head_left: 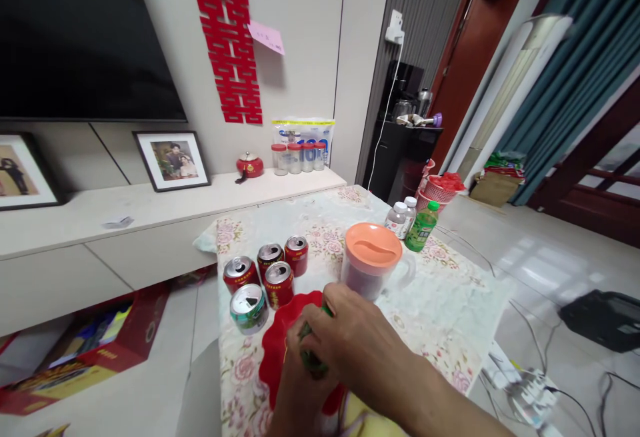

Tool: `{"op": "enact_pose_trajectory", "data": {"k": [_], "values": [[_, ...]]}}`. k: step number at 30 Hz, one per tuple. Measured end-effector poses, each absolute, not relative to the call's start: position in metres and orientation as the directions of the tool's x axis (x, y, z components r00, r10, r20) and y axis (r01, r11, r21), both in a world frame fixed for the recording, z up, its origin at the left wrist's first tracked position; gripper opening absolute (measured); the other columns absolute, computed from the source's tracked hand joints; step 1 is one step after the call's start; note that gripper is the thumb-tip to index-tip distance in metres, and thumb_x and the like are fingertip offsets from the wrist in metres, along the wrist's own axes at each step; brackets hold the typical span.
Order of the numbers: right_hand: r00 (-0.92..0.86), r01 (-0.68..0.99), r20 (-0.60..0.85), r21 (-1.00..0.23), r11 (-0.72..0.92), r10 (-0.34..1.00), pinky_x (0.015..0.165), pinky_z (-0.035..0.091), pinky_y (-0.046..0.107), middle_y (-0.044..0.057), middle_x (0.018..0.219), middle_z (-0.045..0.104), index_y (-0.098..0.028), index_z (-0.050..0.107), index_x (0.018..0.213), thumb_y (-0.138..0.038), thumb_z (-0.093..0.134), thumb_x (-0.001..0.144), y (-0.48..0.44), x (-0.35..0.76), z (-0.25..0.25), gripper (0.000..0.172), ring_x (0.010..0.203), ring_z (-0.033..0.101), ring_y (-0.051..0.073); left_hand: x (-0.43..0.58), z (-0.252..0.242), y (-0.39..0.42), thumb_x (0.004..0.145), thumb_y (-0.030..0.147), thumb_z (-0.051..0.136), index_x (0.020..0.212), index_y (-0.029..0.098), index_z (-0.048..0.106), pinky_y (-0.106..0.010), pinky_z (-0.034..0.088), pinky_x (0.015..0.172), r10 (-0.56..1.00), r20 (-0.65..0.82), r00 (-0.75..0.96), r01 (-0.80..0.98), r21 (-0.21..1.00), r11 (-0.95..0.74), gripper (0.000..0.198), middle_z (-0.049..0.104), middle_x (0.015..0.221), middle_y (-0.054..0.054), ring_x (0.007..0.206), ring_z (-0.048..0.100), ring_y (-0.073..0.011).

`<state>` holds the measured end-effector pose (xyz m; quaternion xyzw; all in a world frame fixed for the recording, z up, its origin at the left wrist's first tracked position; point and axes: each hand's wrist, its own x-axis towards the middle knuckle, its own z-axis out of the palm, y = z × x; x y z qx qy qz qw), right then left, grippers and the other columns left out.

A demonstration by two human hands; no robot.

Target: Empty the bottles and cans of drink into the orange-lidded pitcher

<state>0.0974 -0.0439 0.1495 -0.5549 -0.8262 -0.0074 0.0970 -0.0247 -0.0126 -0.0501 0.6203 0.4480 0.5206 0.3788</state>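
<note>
My left hand and my right hand come together over a red scalloped plate. Both are closed around a dark green object, mostly covered by my fingers, so its kind is unclear. Just left of the plate stand several red drink cans and a green-and-silver can, most showing opened tops. Beyond my right hand is a clear pitcher with an orange lid.
Farther right on the floral tablecloth stand a green-capped bottle and two white-capped bottles. Yellow cloth lies at the near edge. A low white cabinet runs behind; cables and a power strip lie on the right floor.
</note>
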Motion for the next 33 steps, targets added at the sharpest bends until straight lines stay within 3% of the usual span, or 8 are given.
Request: {"op": "enact_pose_trajectory", "data": {"k": [9,13,16,19,21,25,28,33], "values": [[-0.340,0.896,0.115,-0.262,0.359,0.933,0.060,0.034,0.030,0.003,0.100,0.068,-0.021,0.067,0.105,0.002,0.064,0.088,-0.058,0.107,0.156,0.028,0.081,0.058,0.017,-0.036,-0.057,-0.009,0.064,0.034,0.089,0.134,0.022,0.060,-0.054,0.071,0.091,0.938,0.320,0.130,0.139,0.931,-0.337,0.076,0.079,0.123,-0.014,0.110,0.081,-0.0394],[-0.179,0.957,0.125,-0.208,0.202,0.976,0.064,0.040,0.034,0.007,0.091,0.070,-0.019,0.069,0.095,-0.022,0.072,0.097,-0.050,0.102,0.146,0.005,0.075,0.061,0.021,-0.039,-0.054,-0.008,0.067,0.035,0.089,0.123,0.020,0.065,-0.058,0.068,0.098,0.926,0.349,0.141,0.172,0.913,-0.370,0.063,0.079,0.123,-0.016,0.115,0.079,-0.0408],[-0.143,0.949,0.108,-0.269,0.167,0.984,0.080,0.053,0.043,0.009,0.103,0.073,-0.019,0.071,0.103,-0.026,0.080,0.092,-0.052,0.102,0.152,0.015,0.091,0.068,0.028,-0.038,-0.052,-0.008,0.070,0.034,0.088,0.116,0.021,0.068,-0.057,0.069,0.097,0.924,0.338,0.178,0.157,0.918,-0.366,0.052,0.079,0.116,-0.013,0.107,0.080,-0.0383],[-0.273,0.852,0.097,-0.439,0.287,0.957,0.105,0.055,0.046,0.009,0.137,0.070,-0.022,0.067,0.134,-0.008,0.071,0.092,-0.058,0.110,0.164,0.044,0.123,0.066,0.029,-0.033,-0.053,-0.011,0.074,0.035,0.085,0.133,0.020,0.063,-0.056,0.069,0.097,0.933,0.315,0.173,0.126,0.933,-0.338,0.064,0.078,0.125,-0.016,0.112,0.080,-0.0378],[-0.342,0.805,0.062,-0.496,0.326,0.938,0.105,0.055,0.040,0.008,0.136,0.070,-0.022,0.068,0.135,0.005,0.057,0.091,-0.058,0.113,0.166,0.053,0.123,0.065,0.024,-0.029,-0.055,-0.013,0.072,0.037,0.084,0.138,0.018,0.059,-0.056,0.069,0.095,0.944,0.303,0.133,0.132,0.938,-0.320,0.074,0.077,0.128,-0.018,0.113,0.080,-0.0388],[-0.237,0.891,0.051,-0.387,0.238,0.970,0.086,0.059,0.044,0.011,0.109,0.070,-0.017,0.074,0.108,-0.006,0.056,0.101,-0.052,0.107,0.153,0.022,0.101,0.067,0.027,-0.022,-0.062,-0.017,0.072,0.039,0.080,0.135,0.017,0.062,-0.057,0.067,0.102,0.929,0.364,0.067,0.164,0.915,-0.370,0.070,0.076,0.129,-0.019,0.119,0.078,-0.0398],[-0.148,0.917,0.080,-0.361,0.167,0.986,0.089,0.059,0.057,0.014,0.108,0.071,-0.016,0.073,0.101,-0.021,0.068,0.100,-0.051,0.104,0.145,0.007,0.103,0.067,0.035,-0.019,-0.067,-0.017,0.076,0.036,0.076,0.134,0.017,0.063,-0.058,0.065,0.106,0.907,0.414,0.071,0.167,0.892,-0.420,0.063,0.075,0.133,-0.020,0.122,0.076,-0.0391],[-0.350,0.697,0.263,-0.568,0.437,0.899,0.102,0.059,0.044,0.013,0.133,0.071,-0.020,0.066,0.131,-0.008,0.052,0.102,-0.057,0.118,0.147,0.034,0.121,0.068,0.026,-0.019,-0.066,-0.017,0.076,0.035,0.076,0.140,0.017,0.057,-0.054,0.069,0.095,0.914,0.397,0.089,0.147,0.902,-0.406,0.070,0.074,0.128,-0.018,0.112,0.078,-0.0365]]}}
